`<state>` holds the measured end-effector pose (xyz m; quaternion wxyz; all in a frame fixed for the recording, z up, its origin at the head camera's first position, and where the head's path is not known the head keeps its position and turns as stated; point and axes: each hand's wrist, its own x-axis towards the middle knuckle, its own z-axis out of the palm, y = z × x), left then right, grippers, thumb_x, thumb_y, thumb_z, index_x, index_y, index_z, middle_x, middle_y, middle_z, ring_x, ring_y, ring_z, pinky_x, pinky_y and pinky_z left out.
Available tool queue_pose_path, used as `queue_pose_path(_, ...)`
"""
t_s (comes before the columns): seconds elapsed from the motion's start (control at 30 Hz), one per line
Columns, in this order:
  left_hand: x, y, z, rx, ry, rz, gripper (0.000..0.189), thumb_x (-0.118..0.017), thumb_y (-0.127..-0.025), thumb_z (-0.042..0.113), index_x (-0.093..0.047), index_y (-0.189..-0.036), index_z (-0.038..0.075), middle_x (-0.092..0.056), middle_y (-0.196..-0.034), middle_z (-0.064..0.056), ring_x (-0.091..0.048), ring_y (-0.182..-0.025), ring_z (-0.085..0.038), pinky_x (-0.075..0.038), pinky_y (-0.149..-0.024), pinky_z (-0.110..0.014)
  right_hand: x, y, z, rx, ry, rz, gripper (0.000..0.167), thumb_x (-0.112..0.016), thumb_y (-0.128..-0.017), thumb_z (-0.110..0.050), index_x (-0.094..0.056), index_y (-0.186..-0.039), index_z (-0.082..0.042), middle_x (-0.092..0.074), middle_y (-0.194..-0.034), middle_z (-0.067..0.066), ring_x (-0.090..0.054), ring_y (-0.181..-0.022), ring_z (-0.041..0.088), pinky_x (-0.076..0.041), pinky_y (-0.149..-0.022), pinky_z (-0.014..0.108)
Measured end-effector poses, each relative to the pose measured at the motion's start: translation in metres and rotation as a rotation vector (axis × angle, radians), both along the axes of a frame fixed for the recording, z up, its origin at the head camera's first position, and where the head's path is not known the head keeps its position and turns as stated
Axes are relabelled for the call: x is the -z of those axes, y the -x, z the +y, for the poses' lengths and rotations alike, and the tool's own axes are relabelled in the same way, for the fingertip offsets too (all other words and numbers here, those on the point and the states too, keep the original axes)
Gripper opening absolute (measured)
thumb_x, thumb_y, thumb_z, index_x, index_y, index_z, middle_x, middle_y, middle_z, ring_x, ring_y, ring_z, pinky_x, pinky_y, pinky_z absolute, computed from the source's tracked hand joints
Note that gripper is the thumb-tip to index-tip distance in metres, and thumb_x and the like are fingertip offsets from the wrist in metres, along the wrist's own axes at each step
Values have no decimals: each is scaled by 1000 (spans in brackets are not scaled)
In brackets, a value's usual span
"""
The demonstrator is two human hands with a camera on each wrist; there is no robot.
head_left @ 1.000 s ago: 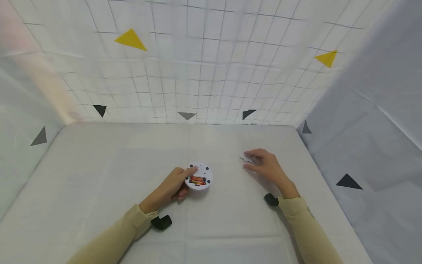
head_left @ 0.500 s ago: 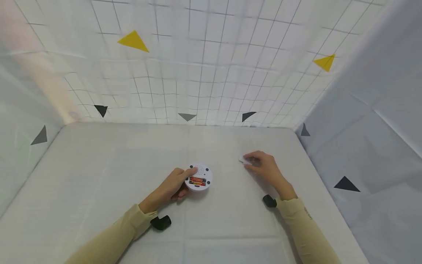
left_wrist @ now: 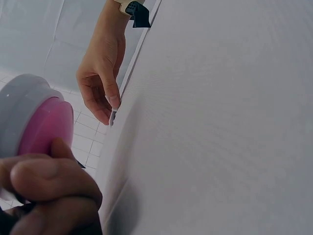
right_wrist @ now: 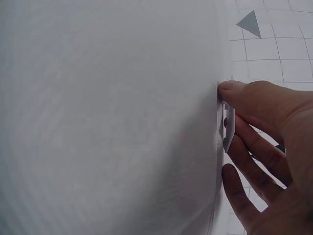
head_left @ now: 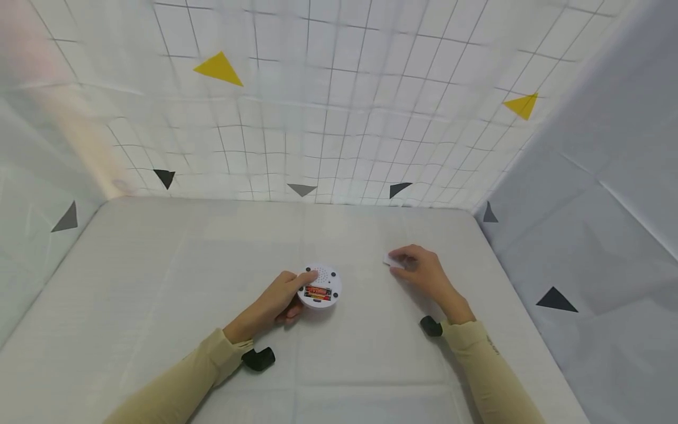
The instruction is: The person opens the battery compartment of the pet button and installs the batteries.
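A round white device (head_left: 331,282) is held in my left hand (head_left: 275,299), thumb over its underside and fingers beneath. That underside faces up, showing small holes, dark feet and an uncovered battery compartment with red batteries (head_left: 318,293) inside. From the left wrist view, the device's other side is a pink dome (left_wrist: 51,125). To the right, my right hand (head_left: 425,275) pinches a small white battery cover (head_left: 392,261) between thumb and fingers, close over the table. The right wrist view shows this cover (right_wrist: 229,129) edge-on beside the thumb; the fingers hide part of it.
A white sheet covers the table (head_left: 238,247). Behind it rises a gridded white wall sheet (head_left: 339,88) with yellow and dark triangles. A grey sheet (head_left: 609,206) hangs along the right side. Dark wrist-worn pieces (head_left: 258,358) stick out near both cuffs.
The right hand and cover have shifted slightly toward me, and the cover's angle has changed a little. The left hand keeps its hold on the device. The head view has tilted slightly.
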<state>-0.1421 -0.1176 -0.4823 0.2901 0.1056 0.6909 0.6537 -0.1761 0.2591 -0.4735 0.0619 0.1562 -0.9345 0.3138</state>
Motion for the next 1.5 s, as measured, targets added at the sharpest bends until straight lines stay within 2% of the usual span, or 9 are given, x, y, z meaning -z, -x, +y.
queue_pose_path(0.3, 0, 1, 0, -2, 7, -7, 60, -55, -105, 58, -76, -94, 3, -46, -46, 1, -38, -37, -13, -27, -36, -25, 2, -1, -3, -32, 62, -17, 38, -88, -86, -7, -75, -122, -8, -75, -118, 9, -70, -107, 28, -60, -93, 48)
queue_pose_path(0.7, 1, 0, 1, -2, 7, -7, 59, -54, -106, 56, -76, -94, 3, -45, -46, 2, -38, -36, -12, -26, -35, -25, -8, -12, -22, -110, 116, -41, 36, -87, -86, -8, -76, -121, -12, -75, -118, 1, -70, -109, 21, -61, -95, 43)
queue_pose_path(0.97, 0, 1, 1, -18, 34, 1, 60, -54, -105, 59, -75, -91, 4, -45, -46, 1, -37, -37, -13, -26, -35, -25, -21, -21, -37, -171, 119, 9, 36, -88, -87, -11, -77, -120, -15, -75, -118, -3, -70, -107, 18, -62, -93, 43)
queue_pose_path(1.3, 1, 1, 2, -2, 8, -11, 59, -55, -105, 57, -74, -91, 4, -43, -46, 2, -36, -38, -13, -26, -36, -25, -37, -34, -55, -237, 104, 52, 36, -88, -87, -15, -76, -121, -19, -74, -118, -9, -68, -108, 10, -62, -93, 37)
queue_pose_path(1.5, 0, 1, 2, -13, 26, -4, 59, -55, -105, 58, -74, -91, 4, -43, -47, 1, -35, -38, -14, -25, -36, -25, -46, -37, -68, -311, 135, 78, 36, -88, -87, -14, -76, -121, -16, -74, -115, -6, -68, -107, 11, -62, -92, 39)
